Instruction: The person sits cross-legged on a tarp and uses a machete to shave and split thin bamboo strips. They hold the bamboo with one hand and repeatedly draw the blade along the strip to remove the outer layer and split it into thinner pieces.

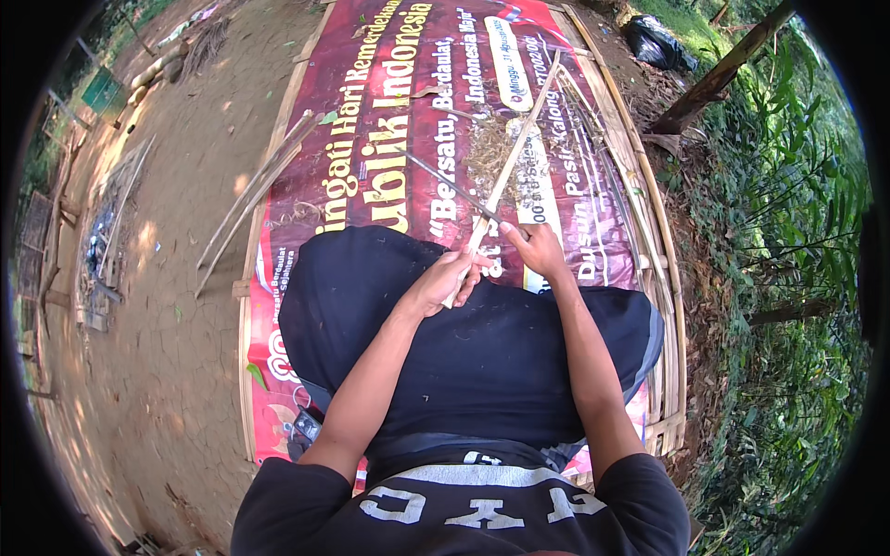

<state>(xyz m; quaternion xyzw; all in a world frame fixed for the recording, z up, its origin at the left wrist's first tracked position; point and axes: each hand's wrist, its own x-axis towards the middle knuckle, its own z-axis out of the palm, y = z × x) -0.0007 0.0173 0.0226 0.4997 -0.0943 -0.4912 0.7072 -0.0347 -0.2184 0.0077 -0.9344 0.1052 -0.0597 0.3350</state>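
My left hand (pixel 443 284) is closed around the lower end of a long pale bamboo strip (pixel 515 153), which slants away up and to the right. In my right hand (pixel 538 248) is a knife (pixel 449 178); its long dark blade points to the far left and crosses the strip just beyond my left hand. The knife's handle is mostly hidden by my fingers. Both hands are over my lap, in front of my crossed legs in dark trousers. Curly shavings (pixel 496 148) lie heaped on the red printed banner (pixel 362 185) beyond the blade.
The banner covers a low bamboo platform (pixel 669 306). Loose strips lie along its left edge (pixel 260 199) and right side (pixel 607 153). A small dark device (pixel 304 426) rests by my left thigh. Bare earth is at left; a black plastic bag (pixel 656 43), a leaning trunk and plants are at right.
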